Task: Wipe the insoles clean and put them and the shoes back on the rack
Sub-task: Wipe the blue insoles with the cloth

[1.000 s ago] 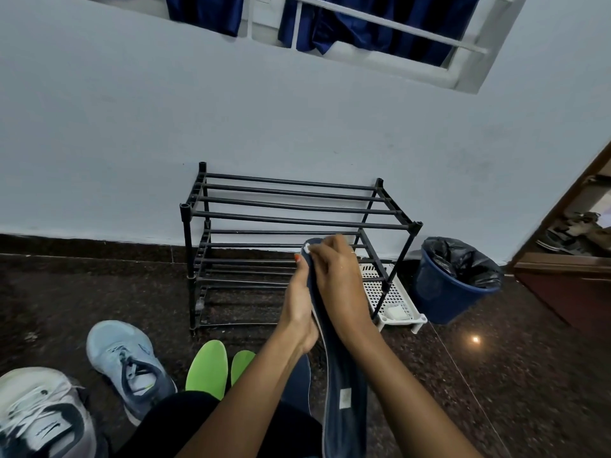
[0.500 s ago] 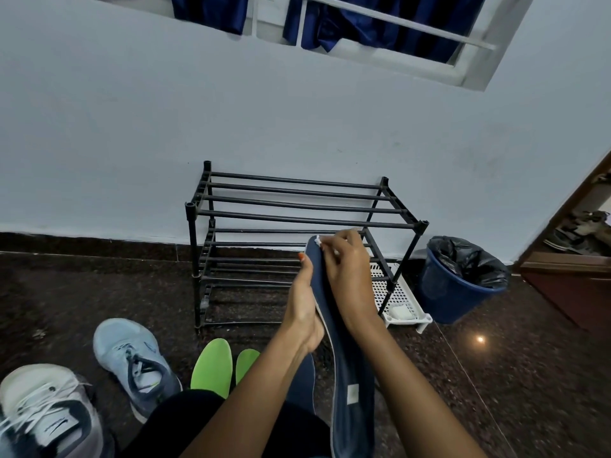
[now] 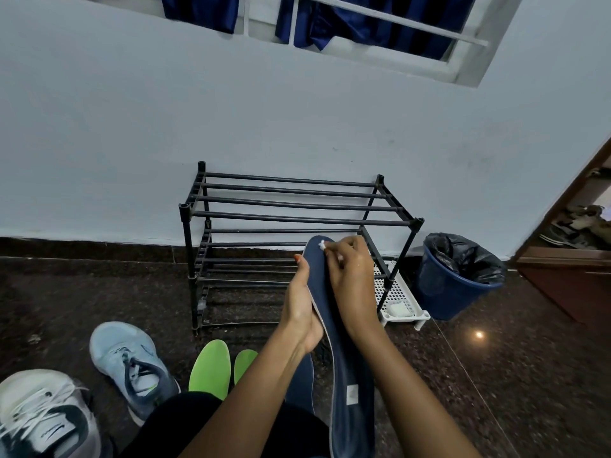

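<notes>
Insole (image 3: 351, 358): right hand (image 3: 351, 276) still rubs wipe (image 3: 321, 245) at toe.

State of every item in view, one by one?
Navy insole: held off the floor, toe end up.
Left hand: holds the insole's edge.
Right hand: pinches a white wipe at the insole's toe.
Green insoles: lying on the floor.
Light blue shoe: on the floor.
White shoe: on the floor.
Rack: upright against the wall.
Bin: lined with a black bag.

Blue bin (image 3: 453, 294), black liner, 3 o'clock; white perforated tray (image 3: 400, 296) beside it; blue curtains (image 3: 334, 26), 12 o'clock.
</notes>
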`<action>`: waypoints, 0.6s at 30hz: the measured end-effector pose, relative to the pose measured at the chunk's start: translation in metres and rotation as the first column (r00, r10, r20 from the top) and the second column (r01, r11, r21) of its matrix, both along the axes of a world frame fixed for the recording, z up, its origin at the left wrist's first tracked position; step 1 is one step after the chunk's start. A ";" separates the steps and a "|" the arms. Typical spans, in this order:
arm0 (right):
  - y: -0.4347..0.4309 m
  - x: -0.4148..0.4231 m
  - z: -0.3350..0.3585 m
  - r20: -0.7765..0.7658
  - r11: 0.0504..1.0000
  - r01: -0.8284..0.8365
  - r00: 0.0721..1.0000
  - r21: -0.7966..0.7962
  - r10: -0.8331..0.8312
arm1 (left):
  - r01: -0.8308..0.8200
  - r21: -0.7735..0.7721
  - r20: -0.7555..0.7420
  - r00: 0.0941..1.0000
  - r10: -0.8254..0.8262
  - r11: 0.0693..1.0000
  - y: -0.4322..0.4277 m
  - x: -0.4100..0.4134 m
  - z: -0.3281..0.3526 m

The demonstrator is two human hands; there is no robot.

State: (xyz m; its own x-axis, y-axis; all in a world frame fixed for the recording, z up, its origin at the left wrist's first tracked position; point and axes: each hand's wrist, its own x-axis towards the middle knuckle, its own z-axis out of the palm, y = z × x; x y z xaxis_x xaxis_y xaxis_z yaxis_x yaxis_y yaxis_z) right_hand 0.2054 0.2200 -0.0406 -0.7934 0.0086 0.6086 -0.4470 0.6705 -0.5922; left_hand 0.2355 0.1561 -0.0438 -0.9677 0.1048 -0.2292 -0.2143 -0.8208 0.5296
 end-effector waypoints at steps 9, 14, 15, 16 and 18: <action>-0.014 0.024 -0.015 -0.064 0.995 -0.093 0.993 0.040 0.096 | -0.033 0.071 0.067 0.997 0.028 0.997 -0.004 -0.010 -0.003; -0.009 0.025 -0.016 -0.032 0.994 -0.103 0.994 0.025 0.104 | -0.041 0.197 0.090 0.996 0.023 0.979 -0.005 -0.003 -0.001; -0.007 0.022 -0.014 -0.024 0.996 -0.092 0.995 0.008 0.093 | -0.045 0.162 0.067 0.997 0.034 0.986 -0.004 -0.003 -0.002; -0.005 0.019 -0.011 -0.021 0.997 -0.076 0.997 0.001 0.076 | -0.053 0.119 0.056 0.997 0.047 0.991 -0.004 -0.003 -0.004; -0.001 0.011 -0.006 -0.009 1.000 -0.027 1.000 -0.005 0.027 | -0.059 0.041 0.055 0.997 0.056 0.997 -0.003 -0.002 -0.001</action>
